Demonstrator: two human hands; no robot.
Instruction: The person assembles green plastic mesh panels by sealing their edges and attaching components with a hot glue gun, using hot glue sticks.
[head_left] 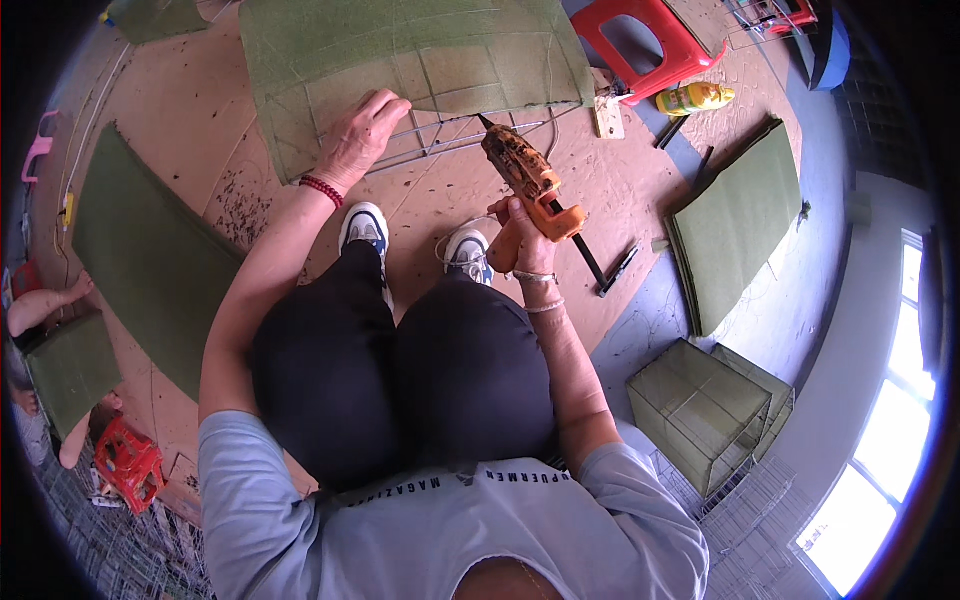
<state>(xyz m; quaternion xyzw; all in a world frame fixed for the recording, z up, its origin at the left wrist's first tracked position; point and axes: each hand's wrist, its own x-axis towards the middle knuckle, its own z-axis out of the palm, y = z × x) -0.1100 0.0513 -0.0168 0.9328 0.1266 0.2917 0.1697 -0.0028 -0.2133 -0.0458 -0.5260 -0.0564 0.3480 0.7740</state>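
Seated low over a brown board floor [440, 190], knees together, white trainers planted beneath. Left hand [362, 135], red bead bracelet at the wrist, pressed flat with fingers curled onto the near edge of a large sheet of green felt-like fabric [410, 50] laid over a grey wire grid frame [440, 135], toward the far edge of the floor. Right hand [520, 240] clamped around the grip of an orange, glue-stained hot glue gun [520, 170], its nozzle pointed up and left, tip touching or just short of the fabric's near edge where the wire frame shows; exact contact hard to tell. Black glue stick trailing from the rear of the gun toward the right. Just beyond the fabric's right corner, a red plastic stool [650, 40], with a yellow bottle [695, 98] lying on its side beside it. Folded stack of green fabric panels [740, 225] at the floor's right edge; another long green panel [150, 260] along the left. Fabric-covered wire cube boxes [700, 405] standing on the grey floor at lower right. Another person's bare feet at the far left edge, near a small red basket [128, 462].
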